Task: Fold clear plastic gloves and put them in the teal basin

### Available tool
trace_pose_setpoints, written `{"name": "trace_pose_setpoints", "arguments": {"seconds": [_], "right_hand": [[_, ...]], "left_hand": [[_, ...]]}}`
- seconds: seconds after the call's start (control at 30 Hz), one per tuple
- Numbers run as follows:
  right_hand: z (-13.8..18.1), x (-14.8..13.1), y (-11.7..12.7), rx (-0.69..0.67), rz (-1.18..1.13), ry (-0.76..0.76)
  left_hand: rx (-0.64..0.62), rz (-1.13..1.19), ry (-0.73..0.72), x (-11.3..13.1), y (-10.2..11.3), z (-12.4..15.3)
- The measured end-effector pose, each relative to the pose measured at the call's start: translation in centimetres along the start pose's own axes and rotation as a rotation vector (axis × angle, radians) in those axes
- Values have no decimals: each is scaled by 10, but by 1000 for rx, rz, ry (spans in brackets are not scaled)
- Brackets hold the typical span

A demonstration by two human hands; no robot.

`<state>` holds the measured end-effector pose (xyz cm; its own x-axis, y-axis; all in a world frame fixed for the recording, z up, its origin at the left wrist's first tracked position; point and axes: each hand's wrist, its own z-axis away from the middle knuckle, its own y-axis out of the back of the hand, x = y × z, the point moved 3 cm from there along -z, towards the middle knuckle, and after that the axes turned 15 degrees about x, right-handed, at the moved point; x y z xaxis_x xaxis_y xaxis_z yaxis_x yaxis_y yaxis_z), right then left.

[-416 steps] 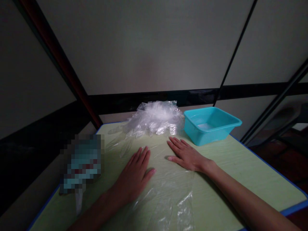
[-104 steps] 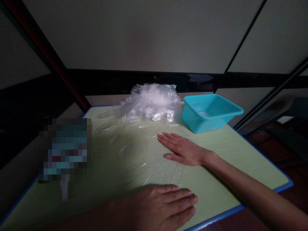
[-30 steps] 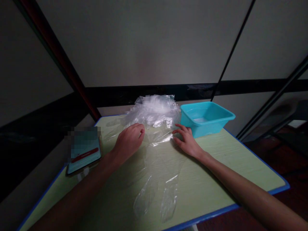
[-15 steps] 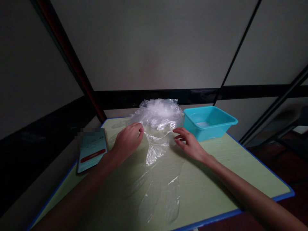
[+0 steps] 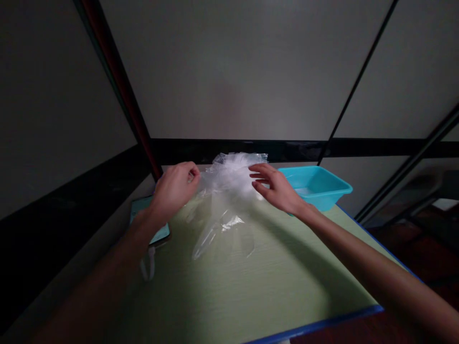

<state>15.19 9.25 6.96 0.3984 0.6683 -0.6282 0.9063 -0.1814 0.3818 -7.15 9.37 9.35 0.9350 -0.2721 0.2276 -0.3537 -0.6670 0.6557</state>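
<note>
My left hand (image 5: 176,186) is raised over the table, thumb and fingers pinched together on the edge of a clear disposable plastic glove (image 5: 229,222). The glove hangs down from there, its thin finger shapes trailing above the tabletop. My right hand (image 5: 276,187) is beside the glove's other side, fingers apart and slightly curved; any contact with the film is hard to make out. Behind both hands lies a crumpled heap of clear plastic gloves (image 5: 236,165), partly covered by the held one.
A turquoise plastic basin (image 5: 322,196) stands at the back right of the pale green table (image 5: 287,282), which has a blue edge. A phone or tablet (image 5: 161,233) lies at the left, partly behind my left forearm. Below it shows a whitish loop (image 5: 147,265). Panelled doors (image 5: 244,86) rise behind the table.
Both hands have risen, the left also moving leftward. The glove has been lifted, and its finger ends have moved away from the table's front. The view has tilted slightly.
</note>
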Motion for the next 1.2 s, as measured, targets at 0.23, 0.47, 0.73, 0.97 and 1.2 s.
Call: {"name": "trace_pose_setpoints", "arguments": {"seconds": [0.23,0.47,0.73,0.97,1.2], "right_hand": [[-30,-39,14,50,27,188],[-15,-57,29,56,-7,258],[-20,-40,17,1,84,257],[-33,-1,-2,-69,269,344],[-43,10,-21,-69,485,392]], "left_hand": [[200,33,17,0,41,-28],[318,127,-13,15,82,-17],[183,75,15,12,62,-21],[155,45,52,-12,25,-30],[250,63,51,-22,5,-40]]}}
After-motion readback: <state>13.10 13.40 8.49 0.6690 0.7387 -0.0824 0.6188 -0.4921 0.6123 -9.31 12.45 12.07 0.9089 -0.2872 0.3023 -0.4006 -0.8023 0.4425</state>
